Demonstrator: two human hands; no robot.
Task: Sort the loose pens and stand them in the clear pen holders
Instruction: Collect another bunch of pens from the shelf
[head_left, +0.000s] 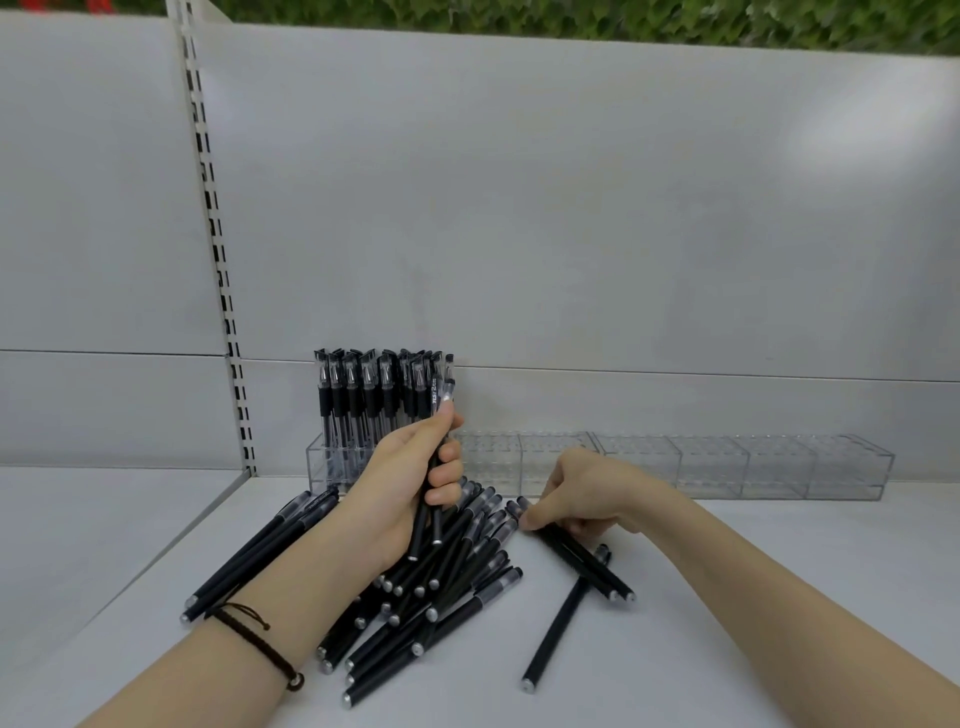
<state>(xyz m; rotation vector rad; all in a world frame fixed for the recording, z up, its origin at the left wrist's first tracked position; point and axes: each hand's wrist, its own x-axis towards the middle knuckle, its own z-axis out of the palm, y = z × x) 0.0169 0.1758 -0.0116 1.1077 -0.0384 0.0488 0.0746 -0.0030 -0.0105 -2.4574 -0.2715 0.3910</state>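
Note:
A heap of loose black pens (441, 587) lies on the white shelf in front of me. My left hand (410, 478) grips a few black pens upright above the heap. My right hand (587, 493) is curled over two black pens (582, 561) lying to the right of the heap, fingertips pinching their near ends. One more pen (563, 623) lies alone below them. A row of clear pen holders (675, 462) runs along the back wall. The leftmost holder (332, 457) is filled with upright clear-capped pens (374, 395).
Three more black pens (260, 556) lie to the left of the heap near the shelf's edge. A slotted upright rail (218, 249) stands at the left of the grey back panel. Open shelf surface (779, 571) spreads to the right.

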